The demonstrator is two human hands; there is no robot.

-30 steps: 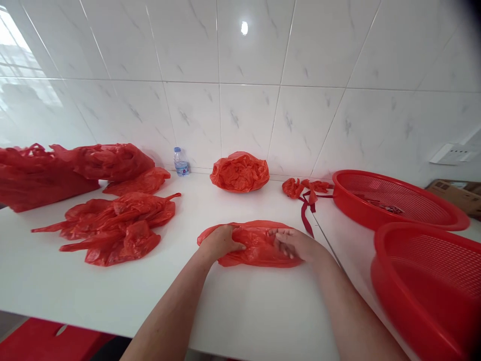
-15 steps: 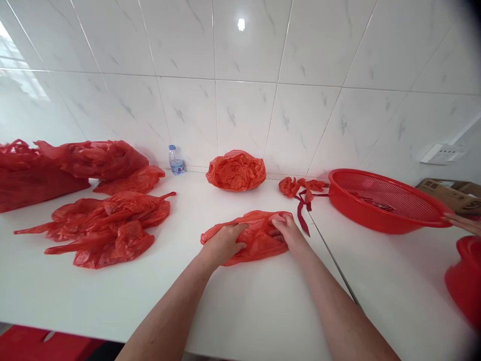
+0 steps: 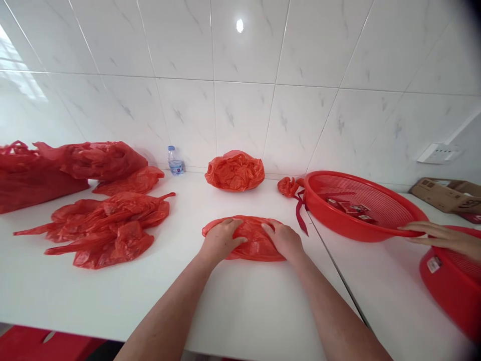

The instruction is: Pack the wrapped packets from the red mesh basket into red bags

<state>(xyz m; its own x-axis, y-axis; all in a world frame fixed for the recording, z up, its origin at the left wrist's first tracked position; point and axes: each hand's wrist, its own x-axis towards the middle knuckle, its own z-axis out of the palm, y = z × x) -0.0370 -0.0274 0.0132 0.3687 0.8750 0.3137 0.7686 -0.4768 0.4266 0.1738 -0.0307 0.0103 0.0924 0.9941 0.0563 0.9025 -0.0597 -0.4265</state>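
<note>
A crumpled red plastic bag [image 3: 255, 243] lies low and rounded on the white table in front of me. My left hand [image 3: 221, 238] rests over its left side, thumb apart from the stretched fingers. On the right side of the same bag lies my right hand [image 3: 283, 239], its fingers spread over the upper edge and partly lost from sight against the plastic. Farther back, a second red bag [image 3: 235, 173] stands by the wall, its gathered mouth facing me.
Several loose red bags [image 3: 112, 223] lie at left, before bulging red bags [image 3: 101, 158]. A water bottle [image 3: 175, 161] stands by the wall. At right, another person's hand [image 3: 447, 236] touches a red basket [image 3: 361, 228], beside another red basket [image 3: 443, 281]. Behind is a cardboard box [image 3: 443, 195].
The bag under my hands has become more compact, with my right hand now over its edge. The red basket has shifted left, and the other person's hand and second basket have come further into view.
</note>
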